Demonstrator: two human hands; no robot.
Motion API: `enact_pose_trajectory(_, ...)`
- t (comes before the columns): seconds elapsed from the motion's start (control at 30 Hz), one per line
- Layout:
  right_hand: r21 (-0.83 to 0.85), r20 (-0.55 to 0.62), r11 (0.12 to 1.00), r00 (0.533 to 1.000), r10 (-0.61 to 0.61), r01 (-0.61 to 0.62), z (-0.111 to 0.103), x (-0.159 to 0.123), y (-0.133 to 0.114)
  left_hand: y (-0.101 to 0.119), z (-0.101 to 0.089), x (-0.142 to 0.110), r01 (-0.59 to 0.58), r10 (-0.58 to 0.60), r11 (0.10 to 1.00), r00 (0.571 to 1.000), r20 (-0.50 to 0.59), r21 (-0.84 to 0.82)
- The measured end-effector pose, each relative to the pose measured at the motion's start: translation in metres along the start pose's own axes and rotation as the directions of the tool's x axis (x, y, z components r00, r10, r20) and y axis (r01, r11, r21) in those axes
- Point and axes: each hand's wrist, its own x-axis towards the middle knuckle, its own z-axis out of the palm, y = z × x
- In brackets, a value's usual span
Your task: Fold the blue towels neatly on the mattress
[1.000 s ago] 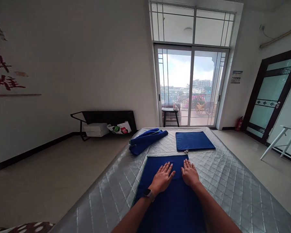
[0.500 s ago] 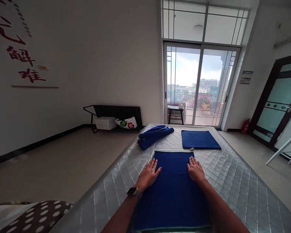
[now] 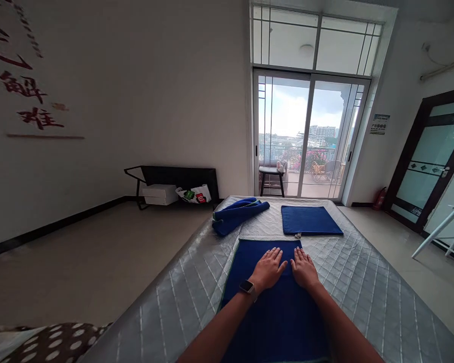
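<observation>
A blue towel (image 3: 249,262) lies spread flat on a grey quilted mattress (image 3: 363,287) in front of me. My left hand (image 3: 269,268), with a watch on its wrist, rests palm down on the towel, fingers stretched out. Beside it, almost touching, my right hand (image 3: 304,269) lies flat on the same towel. Farther off, a folded blue towel (image 3: 310,221) lies flat on the mattress, and a crumpled blue towel (image 3: 238,215) lies to its left.
A glass sliding door (image 3: 306,141) opens to a balcony with a stool (image 3: 271,179). A black rack (image 3: 174,181) with boxes stands by the left wall. A dark door (image 3: 423,161) and white table legs (image 3: 442,232) are at right. Spotted fabric (image 3: 49,343) lies at bottom left.
My hands slid apart to the towel's left and right edges, then came back together at its middle. The camera view shifted slightly.
</observation>
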Motion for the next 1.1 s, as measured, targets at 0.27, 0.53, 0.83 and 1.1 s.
enact_pose_trajectory(0.27,0.022,-0.029,1.000,1.000,-0.007,0.008,0.007,0.002,0.002,-0.029,0.022,0.037,0.089,-0.090,0.996,0.993,0.082,0.011)
enact_pose_trajectory(0.53,0.051,-0.034,0.999,0.999,-0.003,0.005,0.009,0.002,0.000,-0.138,-0.005,-0.001,0.341,-0.347,0.934,0.937,0.038,0.108)
enact_pose_trajectory(0.83,0.049,-0.015,0.999,1.000,0.000,0.001,0.006,0.002,0.000,-0.034,0.008,-0.003,0.056,-0.052,0.996,0.996,-0.069,0.062)
enact_pose_trajectory(1.1,0.049,0.013,0.999,1.000,0.006,-0.007,0.006,0.004,0.001,0.050,0.030,-0.032,0.011,-0.011,1.000,1.000,0.028,0.000)
